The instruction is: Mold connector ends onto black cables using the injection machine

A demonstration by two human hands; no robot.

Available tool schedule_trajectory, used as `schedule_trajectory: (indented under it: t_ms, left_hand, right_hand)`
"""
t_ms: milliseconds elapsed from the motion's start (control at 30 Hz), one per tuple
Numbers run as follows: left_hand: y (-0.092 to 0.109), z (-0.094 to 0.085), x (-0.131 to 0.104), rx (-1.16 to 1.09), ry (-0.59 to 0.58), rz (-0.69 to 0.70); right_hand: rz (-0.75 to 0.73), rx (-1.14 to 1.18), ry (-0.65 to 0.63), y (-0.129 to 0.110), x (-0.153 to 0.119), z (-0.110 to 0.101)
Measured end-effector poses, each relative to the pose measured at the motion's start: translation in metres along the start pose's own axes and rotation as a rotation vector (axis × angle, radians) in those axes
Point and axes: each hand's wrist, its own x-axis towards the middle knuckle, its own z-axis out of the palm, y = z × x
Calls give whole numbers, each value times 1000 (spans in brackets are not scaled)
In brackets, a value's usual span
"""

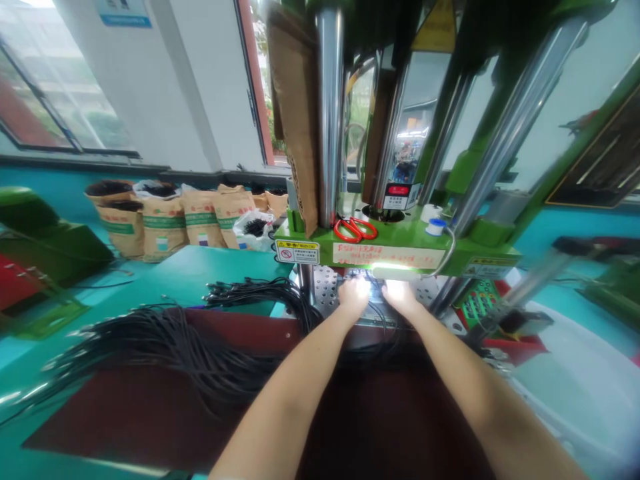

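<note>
Both arms reach under the front edge of a green press, onto its perforated metal bed. My left hand is over the left part of the lit work area, and my right hand is just to its right. Bright lamp glare and the press edge hide the fingers of both hands, so their grip is not visible. Thin black cables run down from between the hands toward the front edge. A lit lamp bar hangs right above them.
Red-handled scissors and a blue-topped spool lie on the press ledge. Bundles of black cables cover the brown board at left. Filled paper sacks line the wall. A button panel stands at right, near a pale round tub.
</note>
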Motion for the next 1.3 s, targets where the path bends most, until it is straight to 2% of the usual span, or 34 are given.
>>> schedule_trajectory:
  t_ms: [233, 433, 567, 700, 933, 1067, 1300]
  left_hand:
    - [-6, 4, 11, 146, 40, 108]
    - [8, 6, 8, 196, 90, 177]
    - [17, 15, 1, 208, 85, 223]
    - [13, 21, 2, 221, 67, 213]
    - [-2, 19, 4, 186, 93, 273]
    - [0, 20, 5, 141, 95, 308]
    - [10, 19, 13, 149, 97, 320]
  right_hand:
    - [-16, -11, 19, 1, 12, 10]
    - [-65, -5, 53, 2, 13, 2]
    - [-118, 13, 74, 0, 9, 0]
    - [-162, 38, 58, -1, 5, 3]
    - [-90, 15, 44, -12, 7, 12]
    - [-78, 6, 54, -13, 14, 17]
    - [-140, 32, 68, -9, 21, 17]
